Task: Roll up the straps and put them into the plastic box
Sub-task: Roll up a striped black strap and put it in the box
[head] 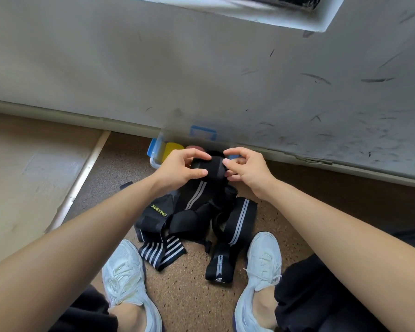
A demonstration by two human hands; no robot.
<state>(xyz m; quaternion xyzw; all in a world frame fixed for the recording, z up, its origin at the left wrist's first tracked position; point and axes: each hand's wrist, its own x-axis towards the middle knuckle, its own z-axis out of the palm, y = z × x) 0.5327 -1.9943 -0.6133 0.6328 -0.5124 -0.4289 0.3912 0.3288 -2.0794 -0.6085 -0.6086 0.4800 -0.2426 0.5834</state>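
Both hands are up in front of the person, each gripping one end of a black elastic strap with two grey stripes (207,170). The left hand (181,168) curls its fingers over the top of the partly rolled end with the thumb pressed on the near face. The right hand (246,168) pinches the other side between thumb and bent fingers. The rolled part lies crosswise, its axis running left to right between the two hands. The loose tail drops from it towards the person, its stripes running lengthwise and slanting down to the left, into a heap of more black striped straps (201,219) on the brown speckled floor (182,295). In that heap, one strap with yellow XUEYING lettering (158,210) lies to the left, and a long strap with paired grey stripes (238,220) stretches from the far right down to a folded end between the white trainers (125,276). Just beyond the hands, and partly hidden by them, a clear plastic box with blue latches (160,142) sits against the foot of the scuffed white wall (201,80). Something yellow (174,148) shows inside it.
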